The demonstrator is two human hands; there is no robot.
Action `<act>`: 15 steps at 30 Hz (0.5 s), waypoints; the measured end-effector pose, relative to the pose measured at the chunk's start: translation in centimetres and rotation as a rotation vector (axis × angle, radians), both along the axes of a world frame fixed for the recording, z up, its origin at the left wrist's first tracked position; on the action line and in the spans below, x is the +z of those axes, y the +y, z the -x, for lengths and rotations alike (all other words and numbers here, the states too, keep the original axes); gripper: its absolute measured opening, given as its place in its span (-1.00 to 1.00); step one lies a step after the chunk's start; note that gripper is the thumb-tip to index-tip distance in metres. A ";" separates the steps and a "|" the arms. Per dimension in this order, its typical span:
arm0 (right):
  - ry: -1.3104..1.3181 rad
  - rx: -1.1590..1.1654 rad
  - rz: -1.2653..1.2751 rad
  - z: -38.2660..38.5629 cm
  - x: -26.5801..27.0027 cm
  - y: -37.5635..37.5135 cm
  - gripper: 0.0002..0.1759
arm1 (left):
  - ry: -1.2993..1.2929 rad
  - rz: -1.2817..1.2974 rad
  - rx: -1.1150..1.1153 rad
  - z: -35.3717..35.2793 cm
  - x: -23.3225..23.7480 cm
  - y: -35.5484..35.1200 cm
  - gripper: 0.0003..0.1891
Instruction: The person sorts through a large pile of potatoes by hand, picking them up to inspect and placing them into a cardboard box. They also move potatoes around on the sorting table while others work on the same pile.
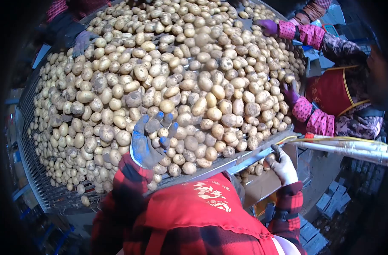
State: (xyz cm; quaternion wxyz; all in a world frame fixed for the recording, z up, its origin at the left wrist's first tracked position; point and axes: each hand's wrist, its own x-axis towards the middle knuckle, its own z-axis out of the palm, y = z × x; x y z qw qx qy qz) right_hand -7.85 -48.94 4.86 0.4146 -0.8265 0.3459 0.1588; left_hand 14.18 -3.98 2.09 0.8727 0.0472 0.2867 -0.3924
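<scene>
My left hand (148,142), in a blue-coated grey glove, is at the near side of a large heap of potatoes (202,80). Its fingers curl upward around a dark, soil-stained potato (152,125). Lower right, my right hand (284,168) wears a pale glove with dark fingertips. It grips a potato (269,160) just outside the metal edge (249,158) of the sorting table, above a cardboard box (262,187) with potatoes in it. Part of that potato is hidden by my fingers.
A co-worker at the right has purple-gloved hands (291,91) on the heap. Another gloved hand (82,42) reaches in at upper left. A pale pole with a yellow cable (342,148) juts out at right. Table slats (28,127) show at left.
</scene>
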 end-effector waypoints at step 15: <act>-0.396 0.886 0.759 -14.6 -7.9 20.6 -0.22 | 0.031 -0.140 0.079 2.2 0.1 1.7 -0.45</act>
